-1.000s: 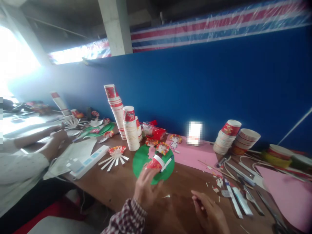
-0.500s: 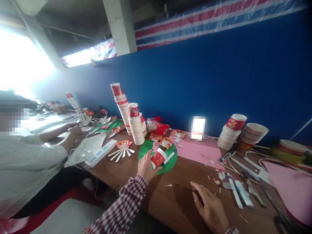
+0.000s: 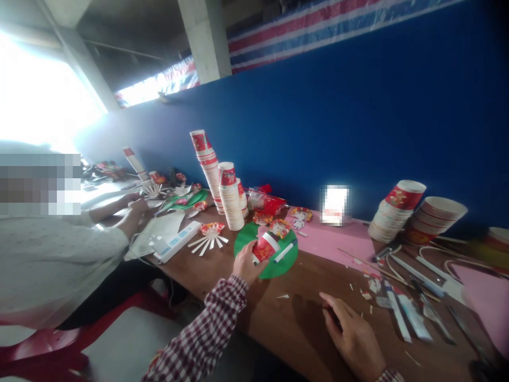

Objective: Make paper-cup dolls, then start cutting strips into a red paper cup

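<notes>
My left hand (image 3: 245, 263) is closed around a red paper cup (image 3: 265, 248), which is tilted above a round green sheet (image 3: 286, 265). A white-and-blue marker (image 3: 285, 251) lies on the sheet beside the cup. Two red-and-yellow paper cutouts, one of them a flower-like piece (image 3: 280, 228), are at the sheet's far edge. My right hand (image 3: 353, 333) hovers or rests low over the brown table (image 3: 286, 318), its fingers loosely bent and thumb apart, with nothing seen in it. A small white paper scrap (image 3: 282, 296) lies between the hands.
Tall cup stacks (image 3: 231, 204) stand behind the green sheet, and more cups (image 3: 392, 212) at the right. Pink paper (image 3: 334, 241), pens (image 3: 397, 312), a craft knife (image 3: 431, 313) and scraps cover the right side. At left, a co-worker (image 3: 75, 260) sits near a white-and-blue box (image 3: 178, 241).
The view has shifted, so the scene sits further right. My left hand has a fuller grip on the cup and has raised it slightly. My right hand stays nearly as it was.
</notes>
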The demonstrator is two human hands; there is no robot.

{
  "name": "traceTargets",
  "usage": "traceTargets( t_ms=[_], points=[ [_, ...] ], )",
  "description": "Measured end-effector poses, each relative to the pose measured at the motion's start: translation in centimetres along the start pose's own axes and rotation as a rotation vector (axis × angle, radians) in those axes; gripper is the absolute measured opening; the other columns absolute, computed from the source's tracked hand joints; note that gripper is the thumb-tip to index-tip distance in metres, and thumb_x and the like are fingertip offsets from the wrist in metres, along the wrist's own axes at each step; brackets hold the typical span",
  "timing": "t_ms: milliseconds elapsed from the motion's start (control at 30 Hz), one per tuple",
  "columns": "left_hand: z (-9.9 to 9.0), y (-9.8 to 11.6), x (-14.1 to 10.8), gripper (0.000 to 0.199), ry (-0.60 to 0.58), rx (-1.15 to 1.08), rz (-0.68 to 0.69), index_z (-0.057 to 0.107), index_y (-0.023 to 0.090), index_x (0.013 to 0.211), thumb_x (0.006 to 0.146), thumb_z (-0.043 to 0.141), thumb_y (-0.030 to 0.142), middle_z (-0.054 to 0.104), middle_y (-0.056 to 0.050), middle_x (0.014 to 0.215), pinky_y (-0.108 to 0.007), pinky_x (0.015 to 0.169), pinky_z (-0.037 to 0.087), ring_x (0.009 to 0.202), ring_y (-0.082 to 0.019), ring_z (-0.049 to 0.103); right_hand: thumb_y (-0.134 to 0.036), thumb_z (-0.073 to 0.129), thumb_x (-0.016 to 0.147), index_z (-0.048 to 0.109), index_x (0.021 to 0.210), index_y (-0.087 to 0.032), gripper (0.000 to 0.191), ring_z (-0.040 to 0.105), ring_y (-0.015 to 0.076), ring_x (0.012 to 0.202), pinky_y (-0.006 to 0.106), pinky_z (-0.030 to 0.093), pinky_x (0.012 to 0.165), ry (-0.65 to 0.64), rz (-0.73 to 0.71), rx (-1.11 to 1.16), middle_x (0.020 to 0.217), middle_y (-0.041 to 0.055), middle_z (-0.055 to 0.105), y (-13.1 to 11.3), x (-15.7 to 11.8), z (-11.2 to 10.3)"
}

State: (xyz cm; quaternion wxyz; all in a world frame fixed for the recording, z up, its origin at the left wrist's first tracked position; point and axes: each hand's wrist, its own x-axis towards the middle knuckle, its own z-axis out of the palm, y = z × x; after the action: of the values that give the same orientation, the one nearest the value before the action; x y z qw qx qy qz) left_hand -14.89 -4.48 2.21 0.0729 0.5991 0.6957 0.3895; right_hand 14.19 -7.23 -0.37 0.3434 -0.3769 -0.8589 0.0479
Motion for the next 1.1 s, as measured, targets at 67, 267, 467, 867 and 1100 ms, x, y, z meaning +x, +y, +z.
traceTargets(
  t_ms=[67,267,467,867,1100],
  points=[
    [-0.2,-0.2,0.1,0.057,0.021,-0.162,0.044,0.047,0.017,0.116,0.064,0.067,0.028,0.058,-0.011,0.113,-0.042,0.09,0.043,0.101,-0.025,0.056,-0.023,0.038,0.089,0.049,0.114,-0.018,0.027,0.066,0.0159,0.079,0.026,0.054,0.066,-0.008,0.0,-0.008,0.089,0.0058,0.066,0.0,0.0,0.1],
    [-0.6,-0.9,-0.3,0.062,-0.041,-0.59,0.098,0.042,0.018,0.117,0.063,0.07,0.025,0.055,-0.01,0.113,-0.04,0.088,0.046,0.103,-0.024,0.055,-0.025,0.039,0.09,0.051,0.112,-0.017,0.027,0.066,0.017,0.083,0.027,0.055,0.07,0.002,-0.01,-0.041,0.096,0.0083,0.067,0.3,-0.2,0.4],
    [0.0,-0.9,-1.0,0.064,-0.108,-0.794,0.037,0.041,0.021,0.116,0.061,0.073,0.023,0.051,-0.009,0.118,-0.043,0.094,0.042,0.109,-0.026,0.051,-0.026,0.039,0.09,0.053,0.11,-0.015,0.027,0.067,0.0179,0.083,0.027,0.055,0.07,0.007,-0.007,-0.051,0.097,0.0095,0.068,0.4,-0.4,0.5],
    [-1.0,3.5,-4.2,0.041,-0.429,-0.41,0.044,0.049,0.015,0.114,0.08,0.052,0.037,0.061,-0.006,0.088,-0.031,0.069,0.048,0.074,-0.017,0.056,-0.038,0.042,0.089,0.05,0.116,-0.015,0.036,0.065,0.0187,0.083,0.028,0.054,0.071,0.016,0.036,-0.091,0.098,0.0104,0.066,0.5,-0.8,0.6],
    [-0.4,7.4,-5.9,0.06,-0.533,-0.066,0.254,0.049,0.021,0.117,0.07,0.058,0.055,0.06,-0.009,0.102,-0.038,0.083,0.046,0.091,-0.025,0.058,-0.046,0.056,0.078,0.04,0.132,-0.019,0.062,0.053,0.0268,0.108,0.04,0.047,0.089,0.028,-0.159,-0.194,0.121,0.0117,0.054,-0.1,-0.4,0.1]
  ],
)
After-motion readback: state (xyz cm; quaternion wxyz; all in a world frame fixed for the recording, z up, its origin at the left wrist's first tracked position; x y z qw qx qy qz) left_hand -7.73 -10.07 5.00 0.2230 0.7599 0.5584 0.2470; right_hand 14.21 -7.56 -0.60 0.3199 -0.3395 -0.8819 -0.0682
